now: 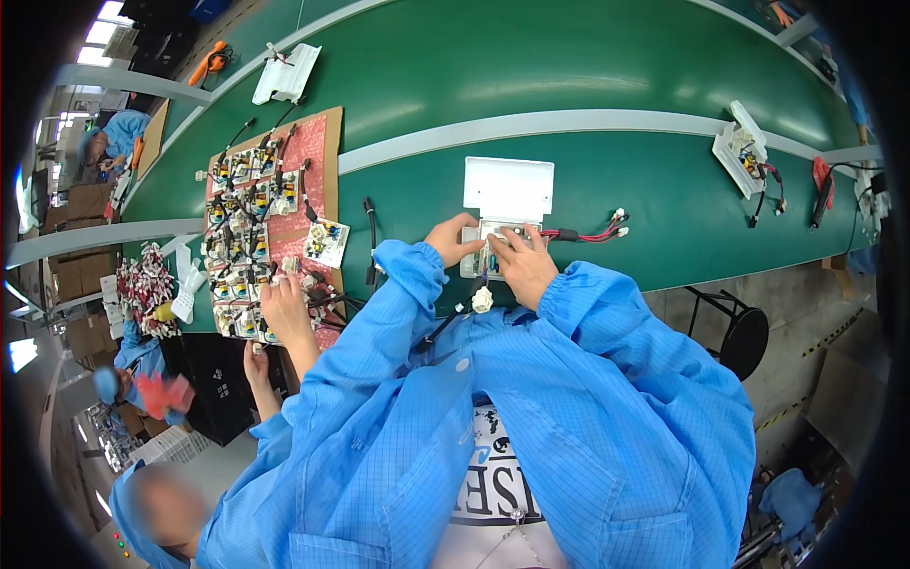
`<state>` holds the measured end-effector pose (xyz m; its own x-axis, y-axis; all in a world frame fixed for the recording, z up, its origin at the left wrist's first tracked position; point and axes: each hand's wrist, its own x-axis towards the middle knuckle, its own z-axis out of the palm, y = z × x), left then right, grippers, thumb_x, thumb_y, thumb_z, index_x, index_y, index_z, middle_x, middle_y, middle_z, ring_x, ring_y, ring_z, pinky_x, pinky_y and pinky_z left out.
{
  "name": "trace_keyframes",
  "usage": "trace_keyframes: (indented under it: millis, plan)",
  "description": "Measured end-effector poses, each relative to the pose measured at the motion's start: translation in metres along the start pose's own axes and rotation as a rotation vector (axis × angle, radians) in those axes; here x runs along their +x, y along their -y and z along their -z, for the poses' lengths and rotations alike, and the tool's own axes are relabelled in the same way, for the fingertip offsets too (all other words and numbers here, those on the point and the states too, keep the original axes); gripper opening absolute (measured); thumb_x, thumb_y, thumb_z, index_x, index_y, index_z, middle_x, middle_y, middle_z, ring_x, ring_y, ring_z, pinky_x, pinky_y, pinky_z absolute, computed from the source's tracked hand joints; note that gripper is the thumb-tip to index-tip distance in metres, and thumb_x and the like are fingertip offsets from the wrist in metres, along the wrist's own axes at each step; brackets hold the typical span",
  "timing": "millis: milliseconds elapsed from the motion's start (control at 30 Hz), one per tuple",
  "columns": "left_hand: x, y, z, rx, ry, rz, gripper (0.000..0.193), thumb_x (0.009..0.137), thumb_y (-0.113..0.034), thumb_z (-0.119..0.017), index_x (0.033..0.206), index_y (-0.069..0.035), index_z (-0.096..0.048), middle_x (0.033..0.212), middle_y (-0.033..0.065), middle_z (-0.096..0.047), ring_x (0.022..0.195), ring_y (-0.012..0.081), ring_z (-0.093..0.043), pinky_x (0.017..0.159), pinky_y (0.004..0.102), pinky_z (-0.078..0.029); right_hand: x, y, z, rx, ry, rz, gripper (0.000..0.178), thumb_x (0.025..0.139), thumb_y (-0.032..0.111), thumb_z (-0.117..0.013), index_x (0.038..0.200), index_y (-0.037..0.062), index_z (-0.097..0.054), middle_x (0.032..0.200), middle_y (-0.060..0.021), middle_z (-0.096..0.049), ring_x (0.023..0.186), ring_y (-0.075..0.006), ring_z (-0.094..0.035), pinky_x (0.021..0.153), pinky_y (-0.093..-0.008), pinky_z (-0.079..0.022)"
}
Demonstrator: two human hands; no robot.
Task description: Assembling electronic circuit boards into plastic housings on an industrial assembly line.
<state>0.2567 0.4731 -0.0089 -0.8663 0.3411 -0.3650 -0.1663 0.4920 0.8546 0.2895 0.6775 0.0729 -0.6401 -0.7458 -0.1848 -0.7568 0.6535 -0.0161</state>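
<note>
Resting at the near edge of the green conveyor belt [607,66], an open white plastic housing [493,248] with a raised flat lid [509,188] sits between both hands. Left hand [452,240] grips the housing's left end, fingers curled; right hand [520,264] lies on its right half, fingers bent down into the interior, and red and black leads [592,230] trail rightward. A co-worker's hand [282,305] rests on a cardboard tray of small circuit boards [248,237] to the left.

Electronics factory — green conveyor belt [607,76], circuit boards [248,237]
</note>
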Motion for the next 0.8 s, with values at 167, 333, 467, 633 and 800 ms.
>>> trace_keyframes:
  millis: [167,333,467,633,800]
  plan:
    - [0.004,-0.009,0.02,-0.437,0.338,0.103,0.048,0.072,0.005,-0.056,0.117,-0.001,-0.042,0.08,0.0096,-0.057,0.061,0.0154,-0.054,0.051,0.027,-0.044,-0.018,-0.008,-0.025,0.258,-0.236,-0.072,0.06,0.065,0.021,-0.065,0.121,0.0118,-0.046,0.132,-0.0044,-0.036,0.124,-0.025,-0.03,0.1,-0.0583,-0.012]
    - [-0.009,0.003,0.04,-0.544,0.166,0.213,0.041,0.074,0.006,-0.052,0.114,0.001,-0.045,0.087,0.0117,-0.057,0.063,0.0168,-0.055,0.053,0.0274,-0.046,-0.065,-0.026,0.011,0.561,-0.591,-0.423,0.05,0.07,0.013,-0.059,0.118,0.0149,-0.048,0.13,-0.0081,-0.038,0.12,-0.0264,-0.035,0.1,-0.0524,-0.016]
    - [0.021,-0.004,0.026,-0.794,-0.068,0.235,0.028,0.079,0.003,-0.049,0.107,0.002,-0.048,0.095,0.0152,-0.059,0.081,0.0236,-0.061,0.067,0.032,-0.052,-0.124,-0.075,-0.024,0.478,-0.815,-0.859,0.032,0.07,0.007,-0.056,0.101,0.0096,-0.056,0.113,-0.011,-0.049,0.105,-0.0292,-0.045,0.09,-0.0416,-0.032]
    - [0.135,-0.062,-0.044,-0.491,-0.001,-0.017,0.035,0.076,0.003,-0.049,0.111,0.0,-0.049,0.073,0.0078,-0.057,0.063,0.0151,-0.057,0.051,0.0242,-0.045,-0.162,-0.094,-0.057,0.634,-0.882,-1.03,0.027,0.071,0.004,-0.054,0.098,0.007,-0.056,0.109,-0.012,-0.05,0.103,-0.0302,-0.045,0.089,-0.0393,-0.034]
    - [0.167,-0.167,-0.149,-0.567,0.137,-0.11,0.066,0.076,-0.011,-0.064,0.132,-0.007,-0.03,0.132,0.0139,-0.036,0.11,0.0208,-0.046,0.089,0.031,-0.04,-0.178,-0.11,-0.064,0.716,-1.002,-1.046,0.025,0.07,-0.001,-0.052,0.095,0.0045,-0.056,0.106,-0.0157,-0.05,0.101,-0.0324,-0.047,0.087,-0.0384,-0.038]
